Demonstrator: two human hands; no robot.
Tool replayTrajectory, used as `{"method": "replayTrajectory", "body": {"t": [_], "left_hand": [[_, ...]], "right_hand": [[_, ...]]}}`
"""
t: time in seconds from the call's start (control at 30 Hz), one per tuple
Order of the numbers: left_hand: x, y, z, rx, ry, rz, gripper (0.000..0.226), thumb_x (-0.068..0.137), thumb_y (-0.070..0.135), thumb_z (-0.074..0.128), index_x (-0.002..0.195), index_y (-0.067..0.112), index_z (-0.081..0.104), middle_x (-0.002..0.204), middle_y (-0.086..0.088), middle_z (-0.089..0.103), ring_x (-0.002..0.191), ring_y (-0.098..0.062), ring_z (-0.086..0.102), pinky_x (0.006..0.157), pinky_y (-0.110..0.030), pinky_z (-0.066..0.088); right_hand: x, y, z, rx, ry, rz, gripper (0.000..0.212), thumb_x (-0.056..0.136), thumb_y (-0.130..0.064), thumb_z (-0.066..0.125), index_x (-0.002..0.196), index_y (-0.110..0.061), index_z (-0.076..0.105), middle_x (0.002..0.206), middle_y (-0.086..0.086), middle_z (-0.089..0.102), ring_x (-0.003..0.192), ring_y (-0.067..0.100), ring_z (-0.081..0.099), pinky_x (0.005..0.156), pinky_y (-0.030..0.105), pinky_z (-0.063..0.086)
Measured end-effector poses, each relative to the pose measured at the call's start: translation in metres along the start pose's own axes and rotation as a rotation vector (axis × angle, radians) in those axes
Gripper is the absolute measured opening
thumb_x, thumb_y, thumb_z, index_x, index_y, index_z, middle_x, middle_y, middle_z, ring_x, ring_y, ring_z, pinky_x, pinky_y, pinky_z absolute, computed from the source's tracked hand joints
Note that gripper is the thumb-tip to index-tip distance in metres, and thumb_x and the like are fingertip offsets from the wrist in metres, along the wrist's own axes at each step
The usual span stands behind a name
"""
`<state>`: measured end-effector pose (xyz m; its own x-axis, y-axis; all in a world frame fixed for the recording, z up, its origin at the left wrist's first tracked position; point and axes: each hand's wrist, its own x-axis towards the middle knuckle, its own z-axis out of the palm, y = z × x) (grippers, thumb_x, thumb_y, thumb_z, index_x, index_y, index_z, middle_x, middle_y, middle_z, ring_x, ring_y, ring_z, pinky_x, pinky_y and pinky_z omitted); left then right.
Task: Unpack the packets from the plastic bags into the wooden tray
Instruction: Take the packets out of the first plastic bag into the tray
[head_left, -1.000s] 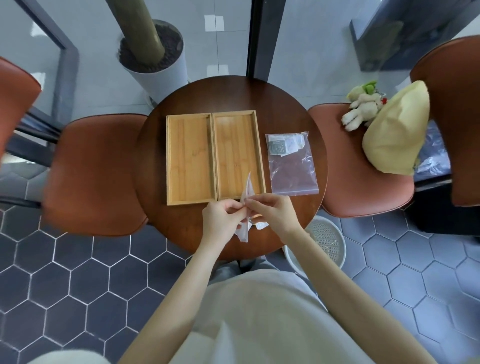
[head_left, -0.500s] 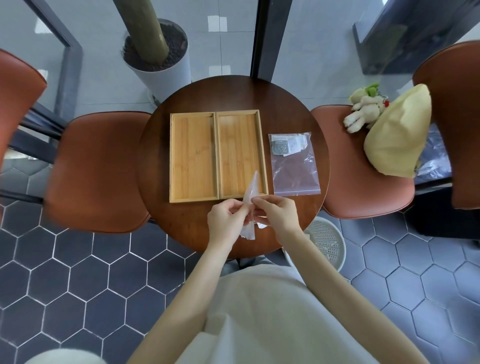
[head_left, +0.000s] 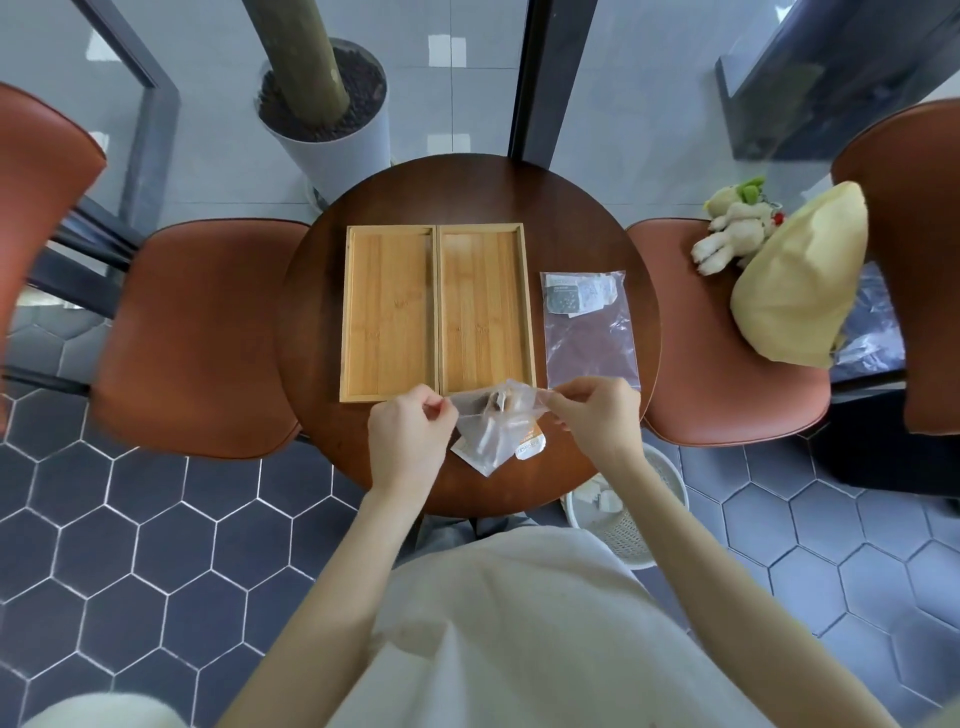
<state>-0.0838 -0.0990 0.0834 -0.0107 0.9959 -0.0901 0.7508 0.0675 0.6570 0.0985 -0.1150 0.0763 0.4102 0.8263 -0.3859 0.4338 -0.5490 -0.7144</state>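
1. Clear, crinkled plastic is what both hands have hold of: the left hand (head_left: 410, 441) is closed, pinching the left side of the small plastic bag (head_left: 493, 426), and the right hand (head_left: 597, 415) is closed on its right side, so the mouth of the bag is drawn out sideways between them.
2. The bag hangs from that stretched mouth toward the person, its long axis running down and back from the hands. The packets (head_left: 527, 447) sit low in it, below and between the two grips; one shows an orange and white corner. How many are inside I cannot tell.
3. The relation that matters: the opening faces up and away, and the wooden tray (head_left: 483, 312) lies directly beyond the hands, its near edge just behind the bag's mouth. Its right-hand compartment sits ahead of the gap between the hands; the left compartment (head_left: 387, 312) lies ahead of the left hand. Both look bare.
4. My judgement is that either hand could let go and reach in; the right hand seems better placed, since the packets lean toward its side.
5. Farther off, ahead of the right hand and just beside the tray, a second plastic bag (head_left: 589, 332) lies flat on the round table (head_left: 571, 208), with packets at its far end, seemingly not yet unpacked.
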Motion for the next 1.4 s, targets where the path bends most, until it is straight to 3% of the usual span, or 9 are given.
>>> {"method": "replayTrajectory", "body": {"t": [0.13, 0.27, 0.43, 0.53, 0.67, 0.87, 1.0, 1.23, 1.4], "left_hand": [[0.002, 0.000, -0.006, 0.094, -0.029, 0.034, 0.013, 0.081, 0.014, 0.067, 0.083, 0.002, 0.070, 0.074, -0.014, 0.073, 0.063, -0.023, 0.065, 0.060, -0.021, 0.047], [0.002, 0.010, -0.007, 0.001, -0.038, -0.022, 0.022, 0.082, 0.012, 0.065, 0.103, 0.005, 0.069, 0.087, -0.014, 0.074, 0.073, -0.023, 0.070, 0.066, -0.019, 0.048], [0.004, 0.029, -0.010, -0.110, -0.055, 0.005, 0.013, 0.081, 0.010, 0.066, 0.089, 0.002, 0.072, 0.077, -0.013, 0.074, 0.065, -0.018, 0.067, 0.058, -0.013, 0.046], [0.005, 0.048, -0.009, -0.154, -0.019, 0.019, 0.012, 0.080, 0.011, 0.068, 0.085, 0.003, 0.073, 0.073, -0.010, 0.074, 0.063, -0.015, 0.065, 0.058, -0.012, 0.047], [0.009, 0.068, -0.013, -0.189, 0.007, 0.022, 0.010, 0.080, 0.011, 0.067, 0.085, 0.005, 0.073, 0.070, -0.008, 0.073, 0.060, -0.013, 0.065, 0.058, -0.012, 0.049], [0.013, 0.092, -0.035, -0.337, 0.035, 0.030, 0.007, 0.078, 0.008, 0.068, 0.081, 0.006, 0.073, 0.061, -0.003, 0.070, 0.054, -0.012, 0.068, 0.054, -0.021, 0.058], [0.023, 0.092, -0.048, -0.496, 0.032, -0.106, 0.011, 0.078, 0.004, 0.067, 0.075, 0.013, 0.071, 0.058, 0.008, 0.066, 0.054, -0.008, 0.068, 0.050, -0.021, 0.058], [0.054, 0.043, -0.064, -0.767, 0.097, -0.456, 0.016, 0.083, 0.012, 0.064, 0.069, 0.017, 0.069, 0.052, 0.006, 0.067, 0.052, -0.010, 0.063, 0.053, -0.026, 0.057], [0.073, -0.017, -0.045, -1.255, -0.081, -0.792, 0.043, 0.095, 0.034, 0.033, 0.108, 0.005, 0.062, 0.099, -0.012, 0.067, 0.090, -0.020, 0.065, 0.085, -0.033, 0.049]], "right_hand": [[0.008, 0.001, -0.014, -0.087, -0.086, -0.119, 0.009, 0.076, -0.011, 0.069, 0.069, -0.010, 0.073, 0.049, -0.007, 0.062, 0.045, 0.002, 0.058, 0.052, 0.009, 0.048], [0.014, 0.000, -0.018, 0.096, -0.131, -0.034, 0.015, 0.077, -0.006, 0.063, 0.064, -0.012, 0.068, 0.054, 0.004, 0.065, 0.048, 0.008, 0.061, 0.059, 0.023, 0.057], [0.021, 0.007, -0.017, 0.544, -0.322, 0.353, 0.022, 0.084, -0.017, 0.056, 0.071, -0.006, 0.069, 0.066, 0.011, 0.069, 0.059, 0.022, 0.066, 0.068, 0.038, 0.059], [0.024, 0.017, -0.003, 0.589, -0.323, 0.533, 0.028, 0.089, -0.020, 0.048, 0.074, -0.005, 0.065, 0.071, 0.013, 0.068, 0.065, 0.026, 0.065, 0.075, 0.043, 0.056], [0.021, 0.021, 0.017, 0.609, -0.420, 0.565, 0.020, 0.094, -0.018, 0.046, 0.086, -0.010, 0.063, 0.084, 0.010, 0.066, 0.078, 0.026, 0.064, 0.081, 0.042, 0.055], [0.041, 0.008, 0.033, 0.696, -0.480, 0.505, 0.023, 0.096, -0.017, 0.041, 0.081, -0.020, 0.059, 0.078, -0.002, 0.061, 0.076, 0.017, 0.056, 0.062, 0.026, 0.054], [0.046, 0.000, 0.028, 0.974, -0.532, 0.659, 0.042, 0.097, -0.038, 0.034, 0.082, -0.018, 0.068, 0.078, 0.006, 0.073, 0.066, 0.018, 0.072, 0.065, 0.038, 0.054], [0.067, 0.004, 0.039, 0.980, -0.595, 0.617, 0.040, 0.085, -0.039, 0.055, 0.118, -0.017, 0.062, 0.103, 0.005, 0.072, 0.098, 0.025, 0.067, 0.084, 0.042, 0.055], [0.078, -0.003, 0.054, 1.003, -0.341, 0.597, 0.041, 0.085, -0.035, 0.060, 0.122, -0.017, 0.058, 0.122, 0.012, 0.064, 0.113, 0.032, 0.060, 0.094, 0.050, 0.048]]}}
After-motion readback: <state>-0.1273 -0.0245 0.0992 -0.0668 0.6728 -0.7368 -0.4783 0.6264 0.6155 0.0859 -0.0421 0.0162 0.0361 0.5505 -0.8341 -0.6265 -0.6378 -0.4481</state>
